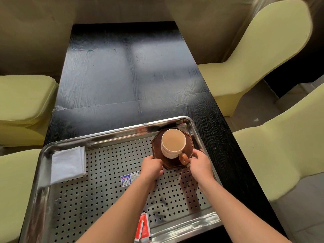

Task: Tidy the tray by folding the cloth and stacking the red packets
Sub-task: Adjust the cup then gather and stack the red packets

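Note:
A steel tray (112, 135) with a perforated floor lies on the black table. A white cloth (68, 163) rests folded in its far left corner. Red packets (142, 227) lie together at the tray's near edge, partly hidden between my forearms. In the far right corner a brown octagonal saucer (156, 146) carries a cream cup (172, 142) with a brown handle. My left hand (151, 166) grips the saucer's near left edge. My right hand (200, 163) grips its near right edge, beside the cup's handle.
A blue and white sticker (129, 178) sits on the tray floor. The black table (126, 72) stretches away beyond the tray. Pale green covered chairs stand at the left (24, 100) and right (263, 55) of the table.

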Demonstrator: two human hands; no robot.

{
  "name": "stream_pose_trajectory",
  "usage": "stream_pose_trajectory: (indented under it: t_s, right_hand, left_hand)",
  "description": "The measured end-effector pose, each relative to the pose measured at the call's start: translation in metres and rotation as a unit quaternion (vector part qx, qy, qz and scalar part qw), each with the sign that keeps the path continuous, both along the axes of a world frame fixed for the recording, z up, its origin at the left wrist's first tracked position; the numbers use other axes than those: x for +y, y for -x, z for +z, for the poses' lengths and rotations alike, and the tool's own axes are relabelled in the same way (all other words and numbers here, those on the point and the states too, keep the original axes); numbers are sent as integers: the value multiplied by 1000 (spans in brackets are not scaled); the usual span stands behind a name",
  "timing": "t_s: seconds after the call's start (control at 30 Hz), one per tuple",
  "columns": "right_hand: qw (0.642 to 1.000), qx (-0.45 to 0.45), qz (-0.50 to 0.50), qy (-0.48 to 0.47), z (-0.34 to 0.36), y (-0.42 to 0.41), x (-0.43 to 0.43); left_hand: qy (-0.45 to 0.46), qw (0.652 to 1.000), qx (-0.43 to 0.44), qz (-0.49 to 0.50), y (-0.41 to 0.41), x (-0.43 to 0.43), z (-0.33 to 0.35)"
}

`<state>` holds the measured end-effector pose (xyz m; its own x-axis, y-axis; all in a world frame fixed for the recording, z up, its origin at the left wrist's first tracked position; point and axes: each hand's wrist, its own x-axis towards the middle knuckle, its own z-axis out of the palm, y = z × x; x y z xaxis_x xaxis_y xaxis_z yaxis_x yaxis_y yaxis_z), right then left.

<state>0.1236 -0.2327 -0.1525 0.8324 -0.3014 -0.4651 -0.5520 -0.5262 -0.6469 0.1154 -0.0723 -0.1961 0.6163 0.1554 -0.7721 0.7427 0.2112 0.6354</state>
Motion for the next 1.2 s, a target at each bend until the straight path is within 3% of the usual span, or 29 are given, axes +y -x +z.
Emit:
stream_pose_trajectory:
  t_s: [0.4,0.57,0.8,0.9,1.2]
  right_hand:
    - [998,-23,20,-56,-9,-9,-15]
    - [996,-15,78,-49,1,-1,-23]
    - [970,-156,184,-5,22,30,-12]
    - [966,-176,182,46,16,29,-4]
    - [973,-198,114,37,13,22,6]
  left_hand:
    - [18,999,-14,28,4,-8,5]
    - [34,999,-21,30,5,-7,3]
    - [20,999,-27,28,0,-5,1]
    - [7,999,-28,18,-1,-5,2]
    - [-3,1000,-20,3,1,-2,3]
